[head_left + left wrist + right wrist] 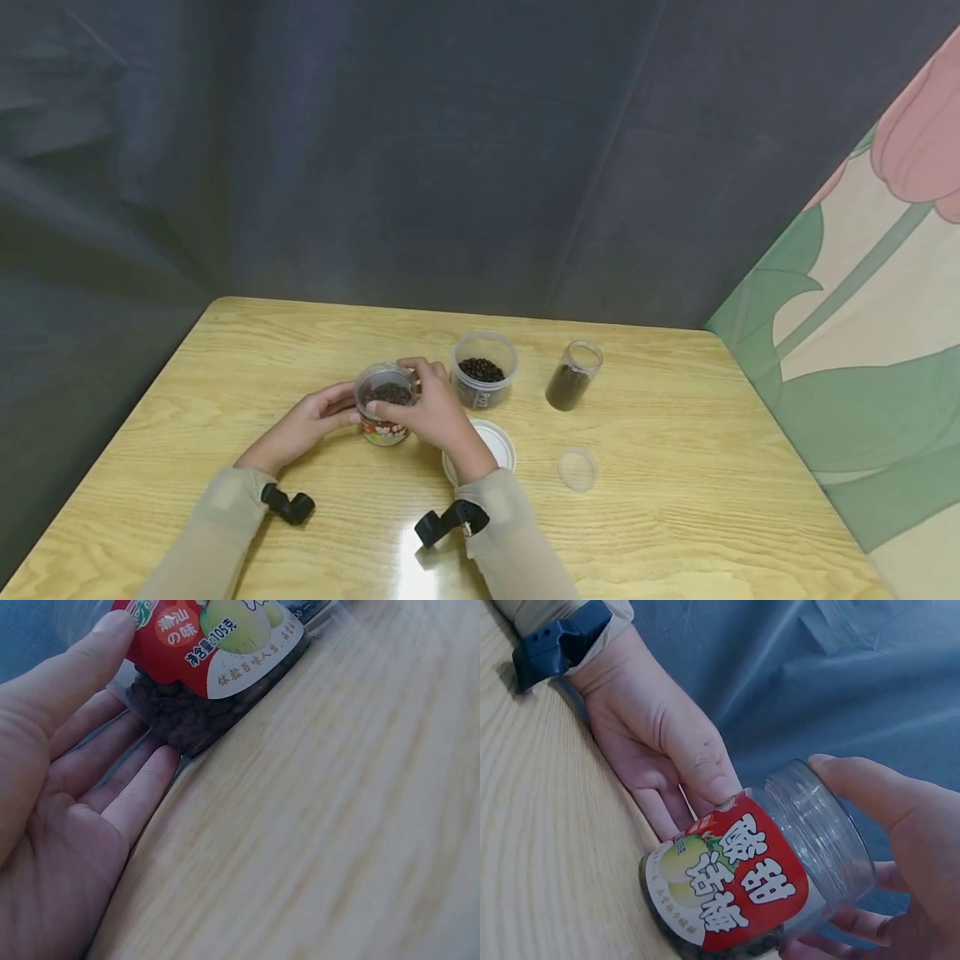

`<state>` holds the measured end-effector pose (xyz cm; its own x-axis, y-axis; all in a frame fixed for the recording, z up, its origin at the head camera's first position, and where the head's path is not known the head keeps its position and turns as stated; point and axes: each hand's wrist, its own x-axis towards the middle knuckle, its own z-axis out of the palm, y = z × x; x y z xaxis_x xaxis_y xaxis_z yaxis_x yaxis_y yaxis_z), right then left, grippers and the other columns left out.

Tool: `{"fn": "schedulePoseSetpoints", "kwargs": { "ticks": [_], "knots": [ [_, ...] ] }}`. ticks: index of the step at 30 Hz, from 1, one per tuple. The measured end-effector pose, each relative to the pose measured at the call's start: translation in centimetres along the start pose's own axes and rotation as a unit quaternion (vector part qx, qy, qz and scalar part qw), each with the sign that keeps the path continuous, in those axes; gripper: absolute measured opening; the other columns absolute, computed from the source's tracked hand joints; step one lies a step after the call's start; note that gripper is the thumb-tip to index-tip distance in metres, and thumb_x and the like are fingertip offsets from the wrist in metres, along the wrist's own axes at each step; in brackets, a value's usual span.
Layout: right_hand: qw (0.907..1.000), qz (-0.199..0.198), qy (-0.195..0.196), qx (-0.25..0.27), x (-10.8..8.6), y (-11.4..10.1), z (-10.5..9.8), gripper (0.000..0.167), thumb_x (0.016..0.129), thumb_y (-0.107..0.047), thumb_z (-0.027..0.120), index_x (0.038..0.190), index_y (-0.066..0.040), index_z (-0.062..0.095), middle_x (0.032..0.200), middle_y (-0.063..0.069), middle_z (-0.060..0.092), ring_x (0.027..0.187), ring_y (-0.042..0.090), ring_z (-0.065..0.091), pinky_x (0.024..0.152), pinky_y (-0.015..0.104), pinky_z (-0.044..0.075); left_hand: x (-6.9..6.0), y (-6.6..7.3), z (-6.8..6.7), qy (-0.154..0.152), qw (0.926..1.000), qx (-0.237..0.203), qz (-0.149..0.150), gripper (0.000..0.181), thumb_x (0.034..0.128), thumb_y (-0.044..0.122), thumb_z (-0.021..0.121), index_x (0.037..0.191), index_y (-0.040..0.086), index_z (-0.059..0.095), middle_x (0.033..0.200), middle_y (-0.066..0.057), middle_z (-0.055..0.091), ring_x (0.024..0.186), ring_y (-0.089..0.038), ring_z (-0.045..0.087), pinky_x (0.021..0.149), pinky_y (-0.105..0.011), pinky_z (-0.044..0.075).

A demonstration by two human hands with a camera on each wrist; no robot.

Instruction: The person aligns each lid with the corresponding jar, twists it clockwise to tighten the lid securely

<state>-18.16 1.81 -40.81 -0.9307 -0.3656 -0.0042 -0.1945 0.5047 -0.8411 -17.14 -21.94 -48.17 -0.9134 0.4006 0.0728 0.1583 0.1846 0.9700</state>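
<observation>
Right wrist view: clear jar (780, 847), red-and-white label (735, 889), dark contents (757, 946).

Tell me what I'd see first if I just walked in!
Probably the bright red-labelled jar held between the left hand and right hand, left of the tub of dark bits. Next might come the big pink tulip at the head view's upper right, beside the dark cloth behind the table.

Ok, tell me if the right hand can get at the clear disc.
Probably yes: the clear disc lies uncovered on the table, though the right hand must likely release the labelled jar first.
</observation>
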Motion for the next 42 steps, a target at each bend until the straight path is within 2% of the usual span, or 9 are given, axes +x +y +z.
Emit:
{"fn": "schedulePoseSetpoints", "kwargs": {
  "ticks": [6,12,20,27,30,35,38,42],
  "knots": [
    [1.0000,0.001,-0.009,0.003,0.1,-0.2,-0.3,0.078,0.084,-0.045,0.083,0.149,-0.018,0.050,0.125,0.012,0.047,0.110,0.027,0.054,0.089,0.046,0.054,0.3,0.1,0.0,-0.004,1.0000,-0.004,0.003,0.057,0.1033,0.020,0.061,0.151,-0.003,0.041,0.151,-0.024,0.047,0.138,-0.038,0.045,0.104,-0.013,0.042],
    [0.9995,0.005,-0.028,0.012,0.0,-0.1,-0.4,0.077,0.086,-0.044,0.082,0.151,-0.021,0.048,0.126,0.011,0.045,0.116,0.029,0.052,0.092,0.046,0.054,0.1,0.1,0.0,-0.009,1.0000,-0.001,-0.002,0.057,0.1035,0.021,0.061,0.152,-0.002,0.041,0.151,-0.023,0.046,0.139,-0.041,0.042,0.104,-0.012,0.042],
    [0.9986,-0.006,-0.042,0.030,0.4,0.1,-0.6,0.076,0.087,-0.041,0.081,0.153,-0.024,0.047,0.131,0.012,0.043,0.121,0.033,0.050,0.097,0.050,0.051,0.3,0.1,-0.1,0.002,0.9996,0.028,0.006,0.056,0.1035,0.022,0.060,0.151,-0.003,0.042,0.150,-0.024,0.048,0.138,-0.042,0.045,0.105,-0.013,0.040],
    [0.9981,-0.005,-0.049,0.039,0.0,0.9,-0.7,0.076,0.090,-0.043,0.078,0.155,-0.027,0.042,0.137,0.013,0.040,0.124,0.031,0.047,0.100,0.051,0.050,0.6,-0.1,0.3,-0.003,0.9998,0.019,-0.002,0.057,0.1032,0.021,0.061,0.151,-0.003,0.042,0.150,-0.023,0.048,0.138,-0.040,0.045,0.105,-0.015,0.041],
    [0.9980,-0.007,-0.034,0.052,-0.1,1.1,-0.7,0.076,0.091,-0.041,0.078,0.156,-0.027,0.041,0.135,0.013,0.040,0.125,0.031,0.046,0.101,0.050,0.049,0.9,0.0,0.2,-0.003,0.9998,0.019,-0.002,0.057,0.1027,0.024,0.062,0.151,-0.001,0.044,0.150,-0.021,0.049,0.138,-0.039,0.046,0.105,-0.015,0.041],
    [0.9964,-0.021,-0.015,0.081,0.0,1.4,-0.5,0.080,0.091,-0.036,0.078,0.158,-0.019,0.037,0.137,0.015,0.042,0.127,0.034,0.048,0.105,0.048,0.049,1.2,0.0,0.1,-0.002,1.0000,0.003,0.004,0.056,0.1025,0.022,0.063,0.150,-0.001,0.044,0.150,-0.022,0.049,0.138,-0.040,0.046,0.105,-0.015,0.043],
    [0.9947,-0.030,-0.022,0.096,-0.2,1.8,-0.3,0.081,0.091,-0.033,0.079,0.157,-0.014,0.036,0.140,0.015,0.042,0.130,0.035,0.049,0.107,0.047,0.049,0.9,-0.1,0.0,-0.001,1.0000,-0.002,-0.002,0.057,0.1023,0.021,0.063,0.150,-0.002,0.043,0.150,-0.023,0.048,0.138,-0.039,0.046,0.103,-0.014,0.044],
    [0.9931,-0.034,-0.038,0.106,-0.3,2.2,-0.2,0.087,0.088,-0.029,0.082,0.158,-0.013,0.033,0.144,0.014,0.043,0.134,0.035,0.047,0.109,0.046,0.047,0.4,-0.1,0.0,-0.003,1.0000,-0.004,-0.007,0.058,0.1023,0.021,0.063,0.151,-0.002,0.043,0.151,-0.023,0.047,0.138,-0.036,0.046,0.102,-0.015,0.046]
  ]
}}
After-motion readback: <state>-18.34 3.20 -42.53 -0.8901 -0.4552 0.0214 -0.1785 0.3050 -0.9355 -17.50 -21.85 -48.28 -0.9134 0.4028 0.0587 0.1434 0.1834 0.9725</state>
